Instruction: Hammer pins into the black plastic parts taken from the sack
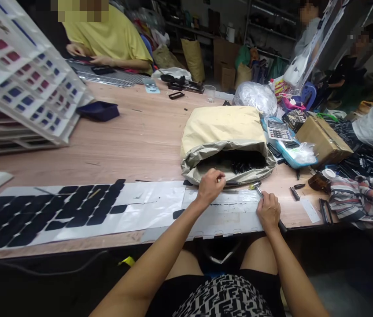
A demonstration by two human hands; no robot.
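Observation:
My left hand [211, 187] is at the near lip of a cream sack [222, 125], thumb and fingers curled together; what they hold, if anything, is too small to make out. The sack lies on its side with its mouth towards me, and dark pieces [244, 167] show inside. In my right hand [268, 210] is a small hammer [255, 186] with a yellowish head and a metal shaft, gripped low on the table. Between my forearms lies a pale board [222, 220] along the table edge. Left of it, a white sheet [160, 198] carries rows of black rounded pads [70, 207].
A white plastic crate [47, 97] leans at left, near a dark blue tray [98, 111]. To the right are a calculator [278, 130], a cardboard box [325, 138], a brown jar [320, 179], a striped cloth [354, 198] and black parts. Across the table sits a person in yellow [107, 39].

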